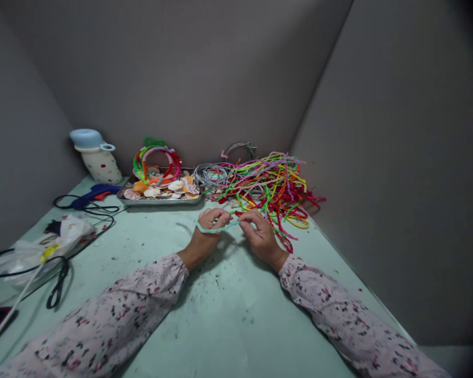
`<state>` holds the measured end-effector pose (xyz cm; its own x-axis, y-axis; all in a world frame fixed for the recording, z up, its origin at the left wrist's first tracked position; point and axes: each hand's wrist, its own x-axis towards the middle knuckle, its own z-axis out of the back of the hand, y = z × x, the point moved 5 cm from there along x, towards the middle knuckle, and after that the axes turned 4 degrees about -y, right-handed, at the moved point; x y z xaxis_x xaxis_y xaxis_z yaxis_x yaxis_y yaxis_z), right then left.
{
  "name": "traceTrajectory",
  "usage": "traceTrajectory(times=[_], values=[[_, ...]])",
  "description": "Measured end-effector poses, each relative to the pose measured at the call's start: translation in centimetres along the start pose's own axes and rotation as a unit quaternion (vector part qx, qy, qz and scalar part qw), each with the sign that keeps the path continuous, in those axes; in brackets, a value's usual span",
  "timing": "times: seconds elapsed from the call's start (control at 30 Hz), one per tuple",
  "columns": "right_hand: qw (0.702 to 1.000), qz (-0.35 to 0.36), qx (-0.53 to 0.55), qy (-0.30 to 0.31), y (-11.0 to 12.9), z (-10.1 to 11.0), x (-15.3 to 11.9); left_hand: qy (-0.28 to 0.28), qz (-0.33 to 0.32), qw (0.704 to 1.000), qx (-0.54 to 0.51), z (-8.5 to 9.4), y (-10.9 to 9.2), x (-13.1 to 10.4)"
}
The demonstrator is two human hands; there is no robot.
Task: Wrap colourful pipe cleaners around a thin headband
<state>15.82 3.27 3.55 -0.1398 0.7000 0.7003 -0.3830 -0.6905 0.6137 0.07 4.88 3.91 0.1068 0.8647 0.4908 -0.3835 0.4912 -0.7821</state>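
My left hand (208, 231) is closed, its thumb and fingers pinching a thin wire piece with red and green fuzzy wrapping (237, 212), which spans to the other hand. Past the left wrist a bare grey wire end (185, 226) seems to stick out. A teal fuzzy yarn strand (216, 230) crosses in front of my left hand and runs to my right hand (262, 236). That hand pinches the strand between thumb and forefinger. Both hands hover close together above the table (228, 325); the fingers partly hide what they hold.
Behind my hands, a metal tray (161, 201) carries seashells (177, 185) and colourful wrapped hoops (142, 163). Grey wire coils (213, 175) lie beside a pile of coloured fuzzy strands (276, 178). Leftward are a bottle (98, 157), a blue-handled tool (96, 194), cables (64, 273) and a plastic bag (71, 233).
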Motion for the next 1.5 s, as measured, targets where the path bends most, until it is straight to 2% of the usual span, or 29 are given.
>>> traceTrajectory(times=[0.37,0.63,0.97,1.3,1.5], values=[[0.999,0.021,-0.013,0.029,0.3,-0.1,0.0,0.066,-0.015,0.998,0.006,-0.5,-0.2,0.5],[0.999,0.02,-0.014,0.028,0.3,-0.1,0.0,0.05,-0.029,0.998,0.001,-0.9,0.6,0.5],[1.0,0.007,-0.009,0.026,0.2,-0.1,-0.1,0.046,-0.086,0.995,0.037,-1.0,-0.1,0.5],[1.0,-0.005,-0.004,0.02,0.0,0.1,0.1,0.061,-0.069,0.996,0.008,-0.9,-0.2,0.3],[1.0,-0.008,-0.001,0.023,0.1,0.0,0.1,0.046,-0.098,0.993,0.043,-0.5,-1.0,0.0]])
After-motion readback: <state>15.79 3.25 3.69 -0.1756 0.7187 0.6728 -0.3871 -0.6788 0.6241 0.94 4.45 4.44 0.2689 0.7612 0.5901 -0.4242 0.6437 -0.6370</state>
